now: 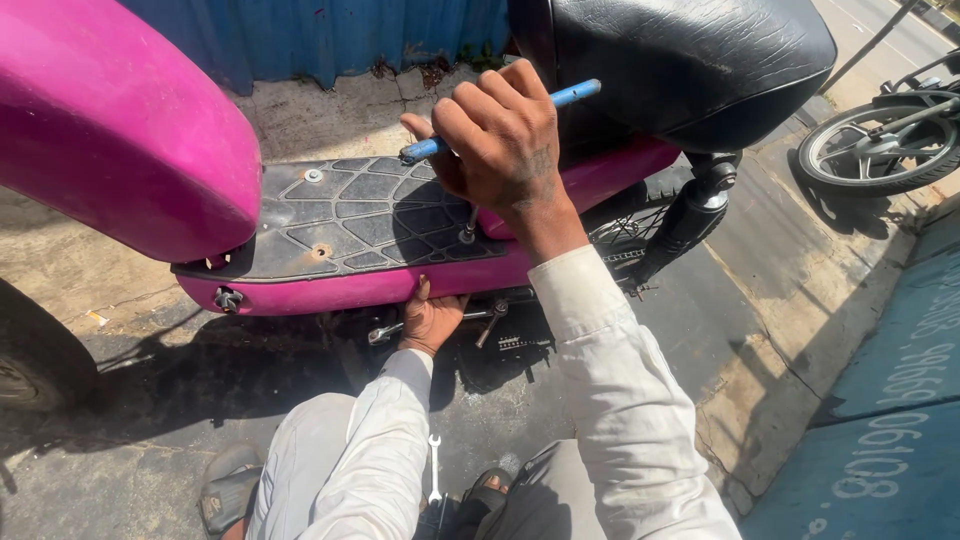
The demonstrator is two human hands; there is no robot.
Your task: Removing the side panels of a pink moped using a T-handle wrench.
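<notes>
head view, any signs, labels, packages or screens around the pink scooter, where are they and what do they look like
Painted sign: a blue surface at the lower right, beside the pavement, with pale white characters running diagonally along it.
No packages, stuck-on labels or screens show anywhere else around the pink scooter.

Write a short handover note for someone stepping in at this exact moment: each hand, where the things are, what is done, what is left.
Right hand: gripping the blue T-handle tool, its shaft down on the black footboard of the pink scooter.
Left hand: reaching under the footboard's edge; what it touches is hidden.
Spare spanner lies on the ground between the feet.
Done: cannot tell.
Left: the fastener under the tool is apparently still being worked.
</notes>
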